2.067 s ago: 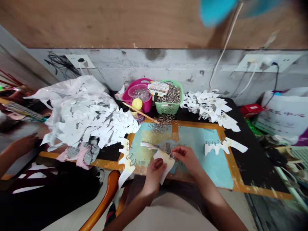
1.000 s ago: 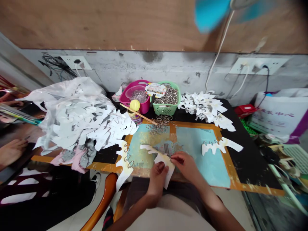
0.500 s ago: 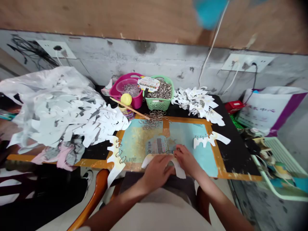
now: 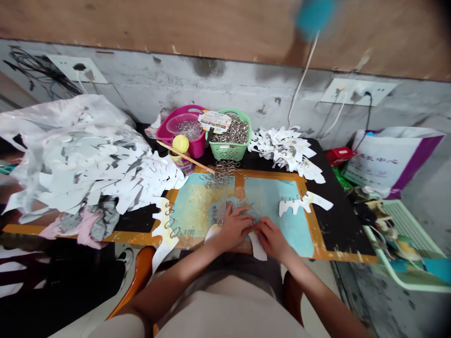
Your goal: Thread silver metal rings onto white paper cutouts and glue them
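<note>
Near the table's front edge, my left hand [image 4: 234, 229] lies over a white cut-out piece [image 4: 259, 248], hiding its middle. Its fingers reach right, and the fingertips are pressed at a small metal ring [image 4: 253, 222] on the piece's upper edge. My right hand [image 4: 273, 238] pinches the piece beside that ring, its fingertips almost meeting the left ones. Another metal ring [image 4: 220, 222] shows left of my left hand. A cut-out with several rings [image 4: 165, 226] hangs over the table edge at left. One more ringed cut-out [image 4: 305, 203] lies at right.
Loose rings [image 4: 225, 173] lie behind the hands, before a green basket [image 4: 229, 152] of metal pieces and a pink basket [image 4: 197, 149]. A stick [image 4: 186, 157] rests across a jar [image 4: 185, 165]. White cut-outs are heaped at left [image 4: 116, 164] and back right [image 4: 285, 150].
My left hand has moved up and turned, its fingers now reaching to the right over the piece. My right hand stays at the piece's right side. The view has shifted slightly.
</note>
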`<state>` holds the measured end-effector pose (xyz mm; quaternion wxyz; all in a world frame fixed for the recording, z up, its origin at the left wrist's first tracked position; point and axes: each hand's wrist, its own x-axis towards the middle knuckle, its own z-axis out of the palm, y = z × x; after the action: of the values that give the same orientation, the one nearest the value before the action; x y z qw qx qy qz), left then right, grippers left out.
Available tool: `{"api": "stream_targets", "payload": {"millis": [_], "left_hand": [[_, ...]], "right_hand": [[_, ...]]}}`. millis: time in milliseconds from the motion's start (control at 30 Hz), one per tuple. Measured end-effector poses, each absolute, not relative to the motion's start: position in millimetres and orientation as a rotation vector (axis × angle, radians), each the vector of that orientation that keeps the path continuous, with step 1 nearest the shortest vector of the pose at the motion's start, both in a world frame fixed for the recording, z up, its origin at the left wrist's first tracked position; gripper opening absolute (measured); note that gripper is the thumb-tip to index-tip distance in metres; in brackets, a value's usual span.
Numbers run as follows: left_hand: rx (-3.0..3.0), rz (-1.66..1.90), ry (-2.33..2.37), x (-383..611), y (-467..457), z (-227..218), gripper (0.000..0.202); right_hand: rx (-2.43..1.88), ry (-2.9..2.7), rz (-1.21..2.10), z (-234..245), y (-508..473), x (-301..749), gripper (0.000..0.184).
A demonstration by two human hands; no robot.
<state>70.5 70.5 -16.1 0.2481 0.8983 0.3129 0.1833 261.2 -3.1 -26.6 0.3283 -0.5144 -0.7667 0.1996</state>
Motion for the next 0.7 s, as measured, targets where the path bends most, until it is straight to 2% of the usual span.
{"api": "stream_targets", "payload": {"millis": [133, 300, 400, 700], "left_hand": [[2.606, 0.678, 0.848, 69.9, 65.9, -20.8, 0.018], [2.734, 0.726, 0.773, 67.2, 61.9, -26.8, 0.018], [2.702, 0.72, 0.77, 66.4, 64.6, -28.5, 0.017], [2.694, 0.636, 0.818, 65.4, 63.0, -22.0, 0.016]], "right_hand": [[-1.327, -1.94, 0.611, -16.8, 6.0, 273.9, 0.036], [-1.239, -2.21, 0.594, -20.6, 18.5, 275.9, 0.025], [-1.201, -2.306, 0.515, -26.8, 19.2, 277.4, 0.025], [-1.272, -2.206, 0.507, -30.6, -0.6, 280.8, 0.021]]}}
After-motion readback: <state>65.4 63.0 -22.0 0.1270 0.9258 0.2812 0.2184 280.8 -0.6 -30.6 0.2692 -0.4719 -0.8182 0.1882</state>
